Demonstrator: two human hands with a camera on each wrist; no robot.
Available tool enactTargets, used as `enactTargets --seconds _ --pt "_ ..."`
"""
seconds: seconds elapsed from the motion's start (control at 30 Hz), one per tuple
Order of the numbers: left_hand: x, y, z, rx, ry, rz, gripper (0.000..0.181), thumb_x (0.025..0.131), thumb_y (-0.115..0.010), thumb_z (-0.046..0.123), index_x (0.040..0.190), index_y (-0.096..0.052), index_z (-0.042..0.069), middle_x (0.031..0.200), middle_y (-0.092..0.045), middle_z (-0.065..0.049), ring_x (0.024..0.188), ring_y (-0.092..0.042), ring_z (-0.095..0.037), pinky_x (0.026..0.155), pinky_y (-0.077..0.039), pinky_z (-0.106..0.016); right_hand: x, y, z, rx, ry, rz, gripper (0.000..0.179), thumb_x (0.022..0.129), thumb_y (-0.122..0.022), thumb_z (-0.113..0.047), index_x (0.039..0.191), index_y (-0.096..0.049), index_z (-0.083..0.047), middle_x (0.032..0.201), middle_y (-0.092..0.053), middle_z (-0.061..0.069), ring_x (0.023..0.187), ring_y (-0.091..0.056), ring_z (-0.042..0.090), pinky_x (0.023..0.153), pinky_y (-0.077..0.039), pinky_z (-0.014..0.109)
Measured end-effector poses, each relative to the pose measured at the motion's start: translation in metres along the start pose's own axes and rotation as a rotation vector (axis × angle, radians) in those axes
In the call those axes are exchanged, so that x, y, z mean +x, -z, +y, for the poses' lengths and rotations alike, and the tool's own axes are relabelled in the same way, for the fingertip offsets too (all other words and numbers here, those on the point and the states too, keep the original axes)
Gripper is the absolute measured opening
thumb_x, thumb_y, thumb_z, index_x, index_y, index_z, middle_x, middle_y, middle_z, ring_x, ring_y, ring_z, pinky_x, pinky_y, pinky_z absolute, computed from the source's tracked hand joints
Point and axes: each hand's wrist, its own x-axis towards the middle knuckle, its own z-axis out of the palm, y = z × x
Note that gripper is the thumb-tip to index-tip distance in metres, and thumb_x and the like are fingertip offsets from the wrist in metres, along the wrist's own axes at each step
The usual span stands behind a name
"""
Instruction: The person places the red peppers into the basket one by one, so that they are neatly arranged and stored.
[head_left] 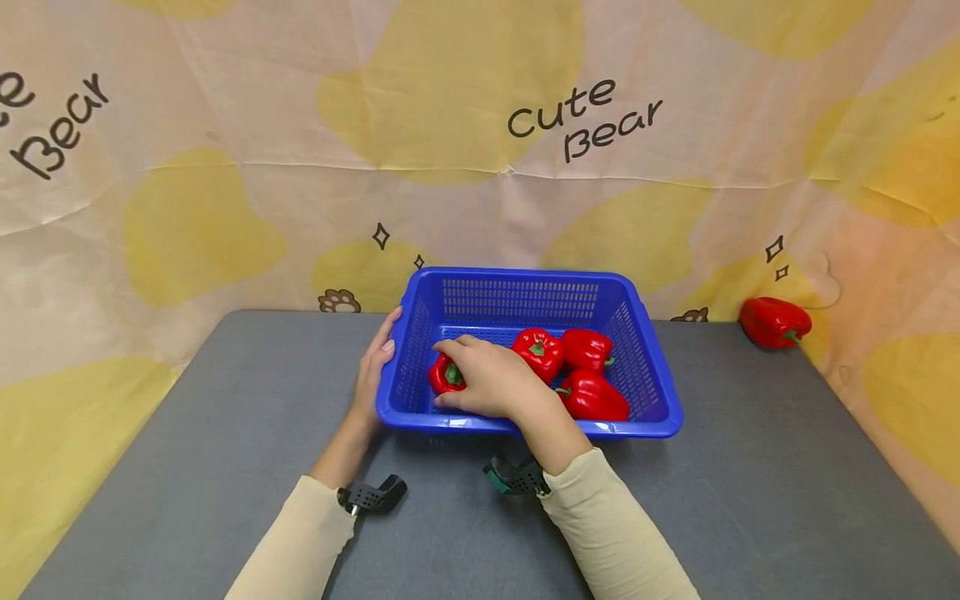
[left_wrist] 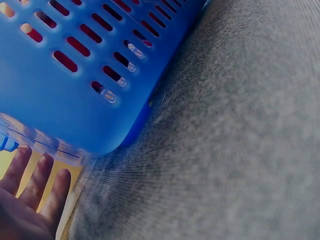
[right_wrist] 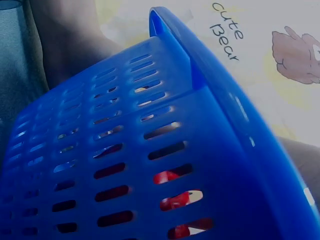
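A blue plastic basket [head_left: 517, 275] with slotted walls stands at the table's back. My left hand [head_left: 367, 383] rests against its left side; in the left wrist view, the fingers [left_wrist: 36, 177] are straight beside the basket wall [left_wrist: 45, 105]. Reaching over the front rim, my right hand [head_left: 491, 379] grips a red bell pepper [head_left: 442, 379] at the basket's left end, its green stem showing between fingers and thumb. Three more red bell peppers [head_left: 592, 400] lie in the right half. The basket's front wall [right_wrist: 215, 135] hides the right fingers in the right wrist view.
Another red bell pepper [head_left: 772, 322] lies at the grey table's [head_left: 757, 467] back right corner. A yellow and cream printed cloth [head_left: 465, 100] hangs behind the table. Dark wrist-camera mounts [head_left: 517, 477] sit at both wrists.
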Motion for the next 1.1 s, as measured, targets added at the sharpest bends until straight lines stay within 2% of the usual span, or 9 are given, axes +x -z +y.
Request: enactTargets --seconds 0.1,0.2,0.47,0.7,0.77,0.93,0.97,1.1 --pt "0.0006 0.0003 -0.0009 0.009 0.001 0.000 0.059 0.102 -0.030 0.026 0.161 -0.026 0.024 0.167 -0.028 -0.006 0.148 -0.037 -0.039 0.110 -0.042 -0.053 0.0000 -0.0004 -0.0002 -0.017 -0.002 -0.014 0.071 0.087 -0.074 -0.045 0.149 -0.050 -0.020 0.144 -0.059 0.007 0.129 -0.060 0.025 0.107 -0.049 0.049" --pt "0.0017 0.0001 -0.0015 0.009 0.002 -0.002 0.059 0.102 -0.030 0.027 0.161 -0.026 0.025 0.167 -0.028 -0.005 0.148 -0.037 -0.039 0.111 -0.039 -0.058 0.0003 -0.0006 0.0000 -0.023 -0.004 -0.024 0.071 0.088 -0.073 -0.045 0.150 -0.049 -0.020 0.144 -0.058 0.006 0.129 -0.060 0.025 0.107 -0.048 0.049" --pt "0.0021 0.0007 -0.0020 0.004 -0.002 -0.004 0.059 0.102 -0.030 0.027 0.161 -0.027 0.025 0.167 -0.028 -0.005 0.147 -0.038 -0.039 0.106 -0.049 -0.040 0.0007 -0.0009 -0.0001 -0.031 -0.011 -0.076 0.072 0.089 -0.072 -0.046 0.151 -0.047 -0.021 0.145 -0.058 0.006 0.130 -0.059 0.024 0.108 -0.048 0.050" --pt "0.0014 0.0010 -0.0019 0.013 0.000 0.007 0.059 0.101 -0.030 0.028 0.161 -0.027 0.024 0.167 -0.029 -0.007 0.147 -0.038 -0.041 0.110 -0.039 -0.062 0.0014 -0.0019 -0.0003 -0.039 -0.028 -0.121 0.073 0.089 -0.071 -0.048 0.152 -0.046 -0.023 0.147 -0.057 0.006 0.133 -0.057 0.025 0.109 -0.047 0.051" --pt "0.0013 0.0009 -0.0015 0.011 -0.002 0.007 0.059 0.101 -0.030 0.028 0.161 -0.027 0.024 0.166 -0.029 -0.007 0.147 -0.038 -0.041 0.110 -0.041 -0.059 0.0016 -0.0020 -0.0004 -0.042 -0.035 -0.128 0.073 0.088 -0.071 -0.049 0.152 -0.046 -0.023 0.149 -0.056 0.007 0.135 -0.056 0.026 0.110 -0.046 0.052" --pt "0.0016 0.0009 -0.0010 0.004 -0.013 0.004 0.060 0.101 -0.030 0.027 0.161 -0.027 0.022 0.166 -0.029 -0.007 0.146 -0.038 -0.040 0.103 -0.051 -0.034 0.0015 -0.0018 -0.0007 -0.045 -0.041 -0.132 0.074 0.088 -0.071 -0.050 0.152 -0.047 -0.023 0.150 -0.054 0.007 0.137 -0.054 0.027 0.111 -0.045 0.053" --pt "0.0017 0.0009 -0.0010 0.004 -0.014 0.004 0.060 0.101 -0.030 0.027 0.161 -0.027 0.022 0.167 -0.029 -0.007 0.146 -0.038 -0.040 0.103 -0.051 -0.033 0.0014 -0.0019 -0.0006 -0.045 -0.040 -0.131 0.073 0.088 -0.071 -0.050 0.152 -0.047 -0.023 0.150 -0.055 0.007 0.137 -0.054 0.026 0.111 -0.045 0.052" --pt "0.0013 0.0006 -0.0011 0.010 -0.013 0.004 0.060 0.102 -0.030 0.028 0.161 -0.026 0.022 0.167 -0.027 -0.007 0.147 -0.036 -0.041 0.111 -0.044 -0.053 0.0016 -0.0026 -0.0003 -0.037 -0.038 -0.128 0.072 0.089 -0.070 -0.051 0.152 -0.047 -0.023 0.149 -0.055 0.007 0.136 -0.055 0.026 0.110 -0.045 0.052"
